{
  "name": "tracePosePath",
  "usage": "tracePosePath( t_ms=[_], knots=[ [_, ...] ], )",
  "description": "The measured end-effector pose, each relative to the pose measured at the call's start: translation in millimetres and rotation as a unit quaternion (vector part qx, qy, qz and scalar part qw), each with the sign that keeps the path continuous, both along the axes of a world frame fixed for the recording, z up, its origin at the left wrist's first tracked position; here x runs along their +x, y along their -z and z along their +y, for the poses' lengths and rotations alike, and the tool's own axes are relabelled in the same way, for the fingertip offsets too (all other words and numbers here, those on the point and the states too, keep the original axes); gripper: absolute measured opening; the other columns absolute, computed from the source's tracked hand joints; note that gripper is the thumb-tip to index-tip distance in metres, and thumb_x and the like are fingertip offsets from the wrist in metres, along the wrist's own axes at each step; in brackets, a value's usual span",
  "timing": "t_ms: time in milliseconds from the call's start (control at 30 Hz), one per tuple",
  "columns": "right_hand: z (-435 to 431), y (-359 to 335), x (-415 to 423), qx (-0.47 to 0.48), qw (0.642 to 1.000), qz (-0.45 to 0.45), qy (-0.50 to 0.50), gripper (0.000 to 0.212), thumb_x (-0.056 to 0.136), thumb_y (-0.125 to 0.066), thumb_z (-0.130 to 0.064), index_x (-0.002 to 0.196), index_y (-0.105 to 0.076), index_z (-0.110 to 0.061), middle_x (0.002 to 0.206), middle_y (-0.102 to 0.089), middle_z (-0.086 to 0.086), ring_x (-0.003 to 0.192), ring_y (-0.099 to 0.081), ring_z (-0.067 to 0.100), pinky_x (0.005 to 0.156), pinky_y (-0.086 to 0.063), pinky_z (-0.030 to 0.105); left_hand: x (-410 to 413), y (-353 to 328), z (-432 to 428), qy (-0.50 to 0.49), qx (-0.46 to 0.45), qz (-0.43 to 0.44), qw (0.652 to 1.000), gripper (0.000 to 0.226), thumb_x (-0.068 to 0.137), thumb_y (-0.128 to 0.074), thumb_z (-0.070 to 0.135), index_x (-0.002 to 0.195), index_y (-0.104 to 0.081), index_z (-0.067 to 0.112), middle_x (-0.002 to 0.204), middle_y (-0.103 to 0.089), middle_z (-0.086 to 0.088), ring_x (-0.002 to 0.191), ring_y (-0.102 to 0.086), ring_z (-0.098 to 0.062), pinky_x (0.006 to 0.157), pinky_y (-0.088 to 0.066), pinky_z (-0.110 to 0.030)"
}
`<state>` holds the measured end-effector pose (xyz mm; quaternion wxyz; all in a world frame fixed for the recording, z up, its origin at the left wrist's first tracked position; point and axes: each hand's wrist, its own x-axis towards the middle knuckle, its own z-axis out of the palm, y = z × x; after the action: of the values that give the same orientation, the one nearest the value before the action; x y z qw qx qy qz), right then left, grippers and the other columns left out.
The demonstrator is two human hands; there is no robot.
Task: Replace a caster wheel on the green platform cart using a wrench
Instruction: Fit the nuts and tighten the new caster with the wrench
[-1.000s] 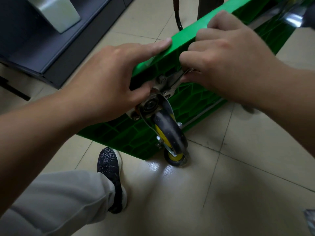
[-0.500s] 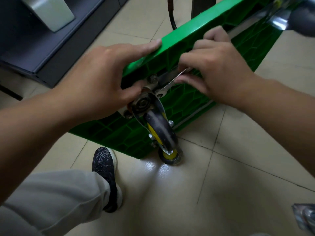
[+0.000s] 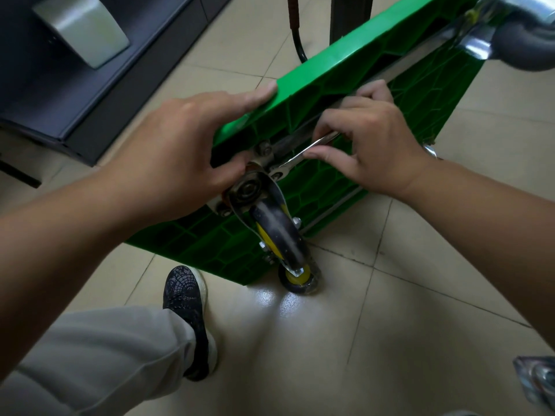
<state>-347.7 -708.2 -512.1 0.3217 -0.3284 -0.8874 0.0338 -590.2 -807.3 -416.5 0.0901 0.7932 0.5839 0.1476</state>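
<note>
Lower now, my right hand (image 3: 369,148) pinches the wrench (image 3: 303,154), handle pointing up-right from the caster wheel (image 3: 276,232) plate; left hand (image 3: 180,151) clasps the cart (image 3: 330,70).

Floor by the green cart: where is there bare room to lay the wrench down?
Bare tiles lie between the shoe, the caster wheel and the metal part at lower right. Crowded: the wheel's mount on the green cart, where the left hand, right hand and wrench meet.
</note>
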Motion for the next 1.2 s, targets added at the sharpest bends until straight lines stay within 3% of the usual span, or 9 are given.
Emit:
tracePosePath(
  t_ms=[433,600,767,833,900,967,1000,1100,1200],
  knots=[
    [5,2,0,0.017,1.000,-0.024,0.003,0.040,0.091,-0.066,-0.051,0.094,-0.074,-0.011,0.086,-0.073,0.010,0.081,-0.063,0.029,0.088,-0.035,0.038,-2,3,1,0.003,0.011,0.008,1.000,0.072,0.091,-0.069,0.027,0.157,-0.043,0.034,0.141,-0.065,-0.002,0.107,-0.065,-0.019,0.091,-0.051,-0.037],
    [7,0,0,0.016,0.998,-0.055,0.008,0.047,0.091,-0.061,-0.056,0.097,-0.073,-0.011,0.087,-0.072,0.010,0.081,-0.061,0.028,0.087,-0.032,0.036,-4,2,1,0.002,0.005,0.002,1.000,0.073,0.092,-0.068,0.028,0.158,-0.040,0.036,0.146,-0.061,0.000,0.119,-0.064,-0.022,0.098,-0.055,-0.051],
    [7,-12,-2,0.035,0.989,-0.142,0.002,0.051,0.093,-0.053,-0.058,0.103,-0.071,-0.011,0.094,-0.070,0.016,0.092,-0.057,0.032,0.097,-0.032,0.042,-6,3,3,0.001,0.008,0.006,1.000,0.073,0.092,-0.071,0.026,0.158,-0.041,0.038,0.147,-0.060,0.005,0.126,-0.062,-0.019,0.102,-0.054,-0.048],
    [5,-30,2,0.092,0.980,-0.175,-0.008,0.044,0.097,-0.054,-0.052,0.100,-0.069,-0.011,0.090,-0.070,0.017,0.089,-0.059,0.035,0.094,-0.036,0.045,-6,4,4,0.005,0.008,0.006,1.000,0.073,0.092,-0.071,0.027,0.157,-0.041,0.040,0.147,-0.060,0.006,0.129,-0.062,-0.018,0.103,-0.054,-0.049],
    [8,-49,22,0.098,0.990,-0.095,0.021,0.037,0.102,-0.054,-0.051,0.094,-0.064,-0.017,0.083,-0.067,0.015,0.078,-0.060,0.033,0.082,-0.044,0.048,-7,4,5,0.010,0.013,0.006,1.000,0.073,0.092,-0.070,0.028,0.157,-0.041,0.041,0.146,-0.061,0.005,0.126,-0.063,-0.020,0.102,-0.055,-0.047],
    [13,-48,67,0.024,0.993,0.031,0.107,0.039,0.101,-0.050,-0.061,0.098,-0.062,-0.024,0.086,-0.067,0.006,0.077,-0.061,0.024,0.077,-0.051,0.045,-13,7,6,0.017,0.024,0.009,1.000,0.074,0.092,-0.071,0.030,0.157,-0.039,0.044,0.145,-0.062,0.005,0.125,-0.064,-0.020,0.100,-0.055,-0.047],
    [11,-43,98,-0.015,0.987,0.050,0.151,0.041,0.099,-0.049,-0.066,0.100,-0.061,-0.027,0.087,-0.068,0.001,0.079,-0.062,0.019,0.078,-0.052,0.040,-14,10,8,0.024,0.028,0.012,0.999,0.075,0.092,-0.071,0.032,0.157,-0.038,0.047,0.144,-0.063,0.004,0.127,-0.063,-0.021,0.100,-0.056,-0.051],
    [-29,-18,187,-0.168,0.936,0.005,0.310,0.053,0.091,-0.045,-0.072,0.086,-0.061,-0.021,0.082,-0.066,0.001,0.081,-0.065,0.030,0.082,-0.052,0.052,-16,16,11,0.016,0.062,0.006,0.998,0.075,0.088,-0.073,0.036,0.153,-0.039,0.055,0.139,-0.066,0.004,0.123,-0.066,-0.021,0.099,-0.056,-0.056],
    [-98,12,217,-0.261,0.890,-0.009,0.375,0.031,0.092,-0.059,-0.054,0.076,-0.064,-0.027,0.070,-0.064,-0.012,0.073,-0.063,0.029,0.086,-0.051,0.060,-15,19,9,-0.002,0.076,0.001,0.997,0.074,0.083,-0.073,0.040,0.149,-0.044,0.058,0.126,-0.068,0.020,0.103,-0.070,-0.016,0.091,-0.059,-0.051]
  ],
)
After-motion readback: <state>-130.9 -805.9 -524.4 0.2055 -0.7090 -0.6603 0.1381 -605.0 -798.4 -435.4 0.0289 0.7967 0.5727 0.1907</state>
